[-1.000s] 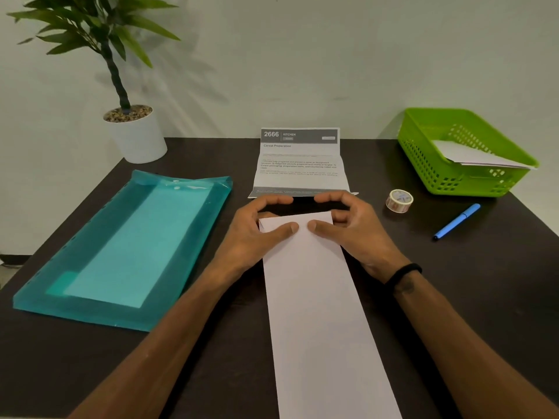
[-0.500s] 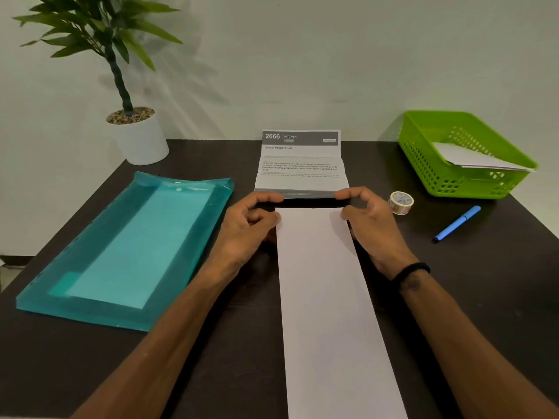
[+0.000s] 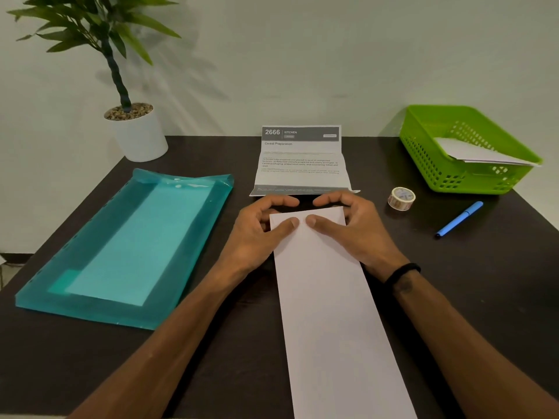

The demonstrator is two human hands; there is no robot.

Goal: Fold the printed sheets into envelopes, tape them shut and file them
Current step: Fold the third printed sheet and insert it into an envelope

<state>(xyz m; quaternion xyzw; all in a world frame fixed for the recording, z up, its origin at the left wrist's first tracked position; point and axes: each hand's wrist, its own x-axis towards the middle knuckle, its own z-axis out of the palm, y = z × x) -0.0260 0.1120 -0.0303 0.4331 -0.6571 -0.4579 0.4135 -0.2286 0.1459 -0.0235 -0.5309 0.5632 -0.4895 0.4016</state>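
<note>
step: folding far end of long white sheet, frame centre | left hand and right hand grip pinching its top edge | next: likely aligning edges, creasing flat on surface

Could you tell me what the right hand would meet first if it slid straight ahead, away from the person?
Most likely the printed sheet: its near edge lies just beyond the right hand, which grips the white strip. The gap looks small, though depth is unclear.

Dim, soft light; plant shadow fans across wall; wide-angle edge bending.
</note>
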